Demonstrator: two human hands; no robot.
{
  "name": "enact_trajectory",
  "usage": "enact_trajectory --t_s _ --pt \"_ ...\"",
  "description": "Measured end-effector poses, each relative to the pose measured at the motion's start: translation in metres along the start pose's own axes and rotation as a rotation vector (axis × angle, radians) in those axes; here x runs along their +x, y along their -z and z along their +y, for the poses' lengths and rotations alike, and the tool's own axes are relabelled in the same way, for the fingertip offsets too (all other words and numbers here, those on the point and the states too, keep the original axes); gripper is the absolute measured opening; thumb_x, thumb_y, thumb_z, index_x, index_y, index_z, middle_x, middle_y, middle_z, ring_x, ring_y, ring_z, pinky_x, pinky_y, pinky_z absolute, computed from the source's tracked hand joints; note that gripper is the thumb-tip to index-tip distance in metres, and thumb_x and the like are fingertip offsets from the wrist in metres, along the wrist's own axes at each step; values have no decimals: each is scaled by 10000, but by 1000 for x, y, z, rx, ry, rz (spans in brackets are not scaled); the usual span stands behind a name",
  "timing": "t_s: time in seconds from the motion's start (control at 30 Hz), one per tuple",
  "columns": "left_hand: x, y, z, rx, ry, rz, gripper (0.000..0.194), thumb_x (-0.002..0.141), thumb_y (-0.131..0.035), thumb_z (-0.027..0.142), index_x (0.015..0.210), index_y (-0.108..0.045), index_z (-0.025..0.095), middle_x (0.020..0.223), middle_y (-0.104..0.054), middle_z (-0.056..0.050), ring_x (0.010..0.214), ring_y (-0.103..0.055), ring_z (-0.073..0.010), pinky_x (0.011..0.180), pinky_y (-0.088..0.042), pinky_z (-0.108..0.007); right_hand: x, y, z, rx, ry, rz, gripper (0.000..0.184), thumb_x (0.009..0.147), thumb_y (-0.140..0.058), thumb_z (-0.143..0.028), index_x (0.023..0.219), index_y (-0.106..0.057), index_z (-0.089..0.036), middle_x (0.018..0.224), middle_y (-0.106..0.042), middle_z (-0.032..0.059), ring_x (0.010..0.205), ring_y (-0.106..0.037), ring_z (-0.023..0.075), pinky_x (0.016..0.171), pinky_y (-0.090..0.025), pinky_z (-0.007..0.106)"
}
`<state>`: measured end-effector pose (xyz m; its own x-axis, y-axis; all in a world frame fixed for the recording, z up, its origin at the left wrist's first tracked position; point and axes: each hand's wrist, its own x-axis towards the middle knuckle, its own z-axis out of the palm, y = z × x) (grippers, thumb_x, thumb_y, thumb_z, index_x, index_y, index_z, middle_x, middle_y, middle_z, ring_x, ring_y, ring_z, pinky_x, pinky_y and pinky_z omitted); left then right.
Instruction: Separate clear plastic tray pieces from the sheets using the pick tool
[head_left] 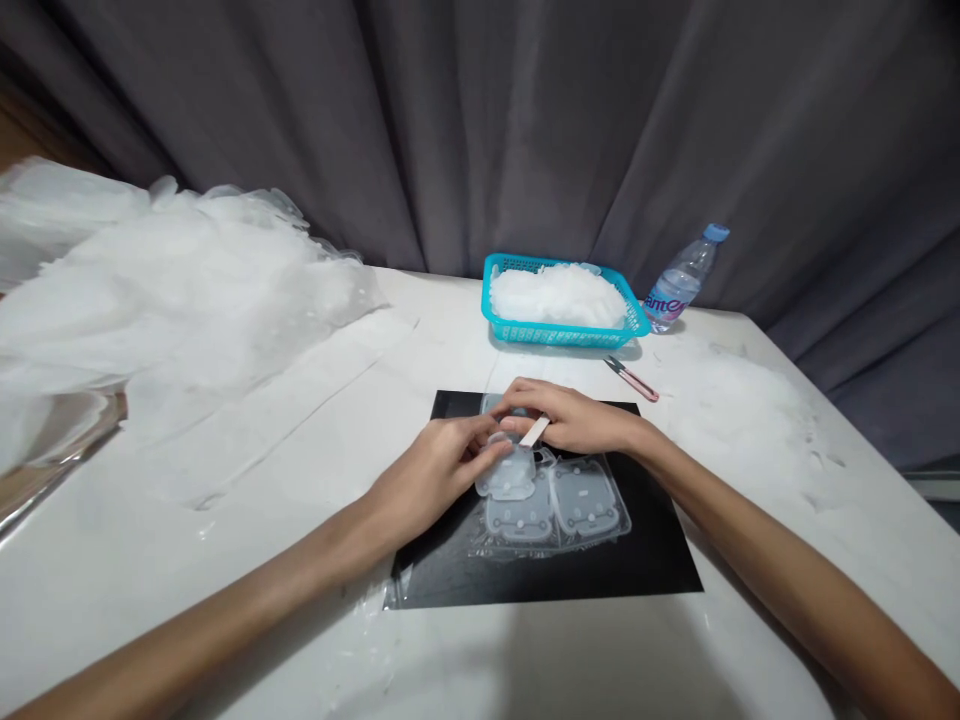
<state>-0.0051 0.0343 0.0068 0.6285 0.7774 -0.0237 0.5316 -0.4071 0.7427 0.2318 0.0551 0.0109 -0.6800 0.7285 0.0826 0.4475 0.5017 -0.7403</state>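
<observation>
On a black mat (637,560) lies a sheet of translucent plastic pieces (589,495) with rounded outlines and small printed marks. My left hand (454,460) is closed, thumb and fingers pinching the top edge of one frosted plastic piece (508,478) lifted over the sheet. Close against it, my right hand (574,415) is curled around a flat pale stick (535,431), which pokes out below the fingers. The fingertips of both hands meet near the sheet's upper left, hiding part of it.
Behind the mat stands a turquoise basket (566,335) full of white translucent pieces (559,295). To its right are a water bottle (679,285) and pink-handled thread snips (632,380). A large heap of translucent plastic (172,290) covers the left side; more plastic (757,420) lies at right.
</observation>
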Motion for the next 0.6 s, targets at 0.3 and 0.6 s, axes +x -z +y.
enact_trajectory --t_s 0.3,0.6 --pt "0 2 6 59 -126 2 340 1075 -502 427 985 -717 179 804 -679 -11 684 -595 -153 661 -411 -279 -3 9 6 231 -96 -73 138 960 -665 -281 921 -691 -151 853 -651 10 802 -573 159 760 -446 285" --pt "-14 -15 9 518 -461 132 321 1063 -395 149 1031 -714 168 939 -748 -99 811 -707 -225 721 -520 -324 -1 2 7 -26 9 52 83 945 -645 -193 864 -630 -186 886 -633 8 836 -568 170 784 -416 285"
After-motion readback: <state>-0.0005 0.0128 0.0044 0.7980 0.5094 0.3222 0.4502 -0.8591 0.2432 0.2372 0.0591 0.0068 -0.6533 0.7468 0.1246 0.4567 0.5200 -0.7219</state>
